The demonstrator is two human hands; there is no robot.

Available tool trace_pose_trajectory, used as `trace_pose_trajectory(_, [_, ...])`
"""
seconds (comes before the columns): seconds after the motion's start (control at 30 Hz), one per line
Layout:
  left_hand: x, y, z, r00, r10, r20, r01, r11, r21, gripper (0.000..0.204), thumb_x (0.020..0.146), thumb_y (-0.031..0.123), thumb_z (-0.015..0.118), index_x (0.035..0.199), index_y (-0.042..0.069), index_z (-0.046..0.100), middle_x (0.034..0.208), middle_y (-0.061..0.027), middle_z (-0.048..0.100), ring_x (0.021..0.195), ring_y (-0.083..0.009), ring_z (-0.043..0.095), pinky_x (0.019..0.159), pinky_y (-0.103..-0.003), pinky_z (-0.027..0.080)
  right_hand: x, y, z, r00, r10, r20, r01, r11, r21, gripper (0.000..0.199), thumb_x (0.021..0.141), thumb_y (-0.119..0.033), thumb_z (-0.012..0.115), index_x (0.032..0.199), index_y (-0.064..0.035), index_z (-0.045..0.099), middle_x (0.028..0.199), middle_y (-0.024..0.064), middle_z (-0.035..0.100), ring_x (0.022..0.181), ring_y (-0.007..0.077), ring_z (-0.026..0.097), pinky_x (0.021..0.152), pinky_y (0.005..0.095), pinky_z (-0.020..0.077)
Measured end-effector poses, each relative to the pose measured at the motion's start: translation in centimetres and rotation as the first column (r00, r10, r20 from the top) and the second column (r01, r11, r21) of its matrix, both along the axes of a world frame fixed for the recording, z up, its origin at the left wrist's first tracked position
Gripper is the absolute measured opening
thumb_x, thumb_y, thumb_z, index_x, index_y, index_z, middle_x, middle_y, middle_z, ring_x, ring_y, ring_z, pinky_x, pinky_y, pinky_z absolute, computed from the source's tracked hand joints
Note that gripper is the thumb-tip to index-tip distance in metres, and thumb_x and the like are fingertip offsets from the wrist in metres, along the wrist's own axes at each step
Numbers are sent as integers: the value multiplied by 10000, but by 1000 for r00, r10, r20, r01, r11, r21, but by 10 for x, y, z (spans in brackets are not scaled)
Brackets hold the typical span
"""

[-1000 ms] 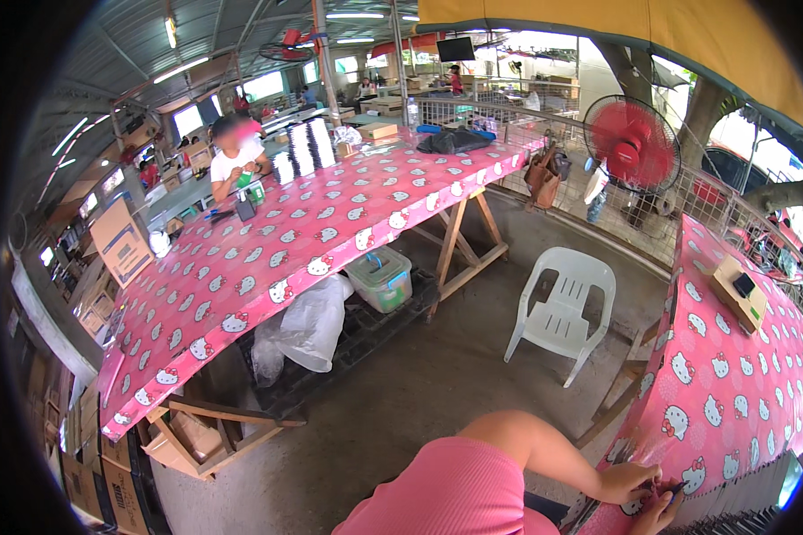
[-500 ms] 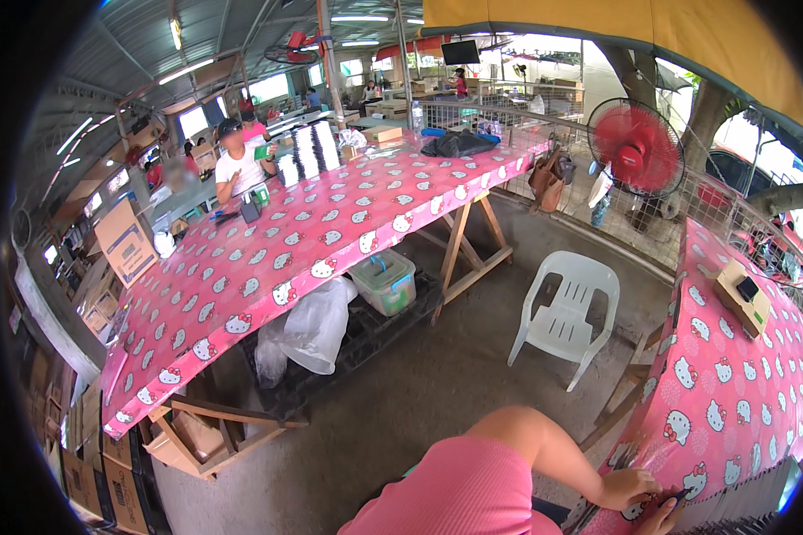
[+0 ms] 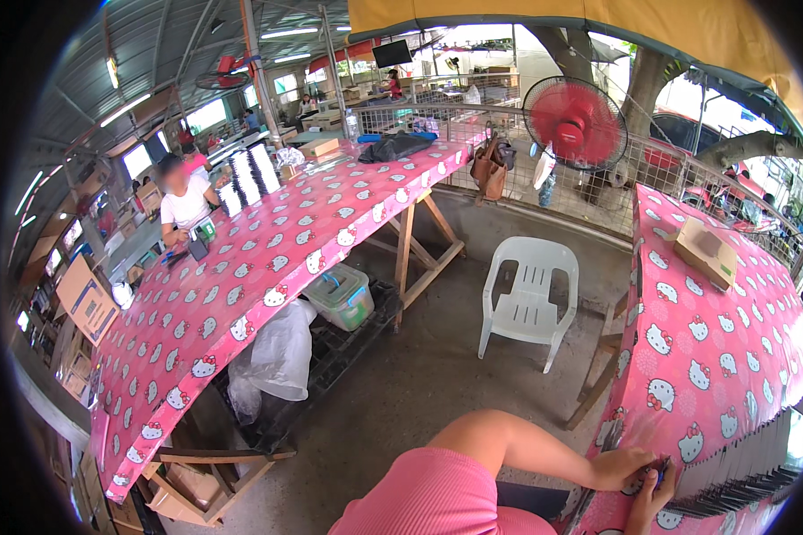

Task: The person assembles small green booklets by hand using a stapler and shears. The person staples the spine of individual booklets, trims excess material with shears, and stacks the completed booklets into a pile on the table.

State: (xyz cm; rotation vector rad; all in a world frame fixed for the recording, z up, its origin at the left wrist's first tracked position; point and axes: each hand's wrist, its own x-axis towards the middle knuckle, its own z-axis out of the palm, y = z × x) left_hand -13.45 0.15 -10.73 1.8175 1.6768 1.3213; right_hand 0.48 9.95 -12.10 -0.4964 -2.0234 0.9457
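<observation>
Both my hands are close together over the near edge of the right-hand table, which has a pink cartoon-patterned cover. My left hand reaches in from the left with its fingers bent around a small dark object. My right hand grips the same object from below, its thumb raised along it. The object's kind is too small to make out. Just right of my hands, a long row of thin grey pieces with black ends lies side by side on the cover.
A cardboard box sits farther back on this table. A white plastic chair stands ahead, near a red fan at the mesh fence. Across the floor, a co-worker is at the long pink table; a lidded bin is beneath it.
The whole scene has shifted left in the picture. My hands have drawn closer together around the dark object, and my right hand shows more fully. The co-worker's raised hand has lowered.
</observation>
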Motion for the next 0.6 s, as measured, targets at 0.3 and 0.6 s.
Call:
trace_pose_trajectory(0.3, [1,5,-24,997,41,-61,-37,997,69,336,899,170,549,1184,-1,503,981,-185,576,968,-373,563,855,-437,440,3,-1,-1,997,44,60,-35,989,-141,545,958,-408,531,1176,91,529,972,132,618,879,198,582,782,330,475])
trace_pose_trajectory(0.6, [3,0,-12,990,5,140,-14,998,66,300,868,96,551,1140,-14,492,1021,-183,561,1019,-381,558,856,-441,445,5,6,-8,994,95,58,-84,983,-161,604,939,-438,550,1202,105,507,1090,185,602,1012,266,587,876,380,465])
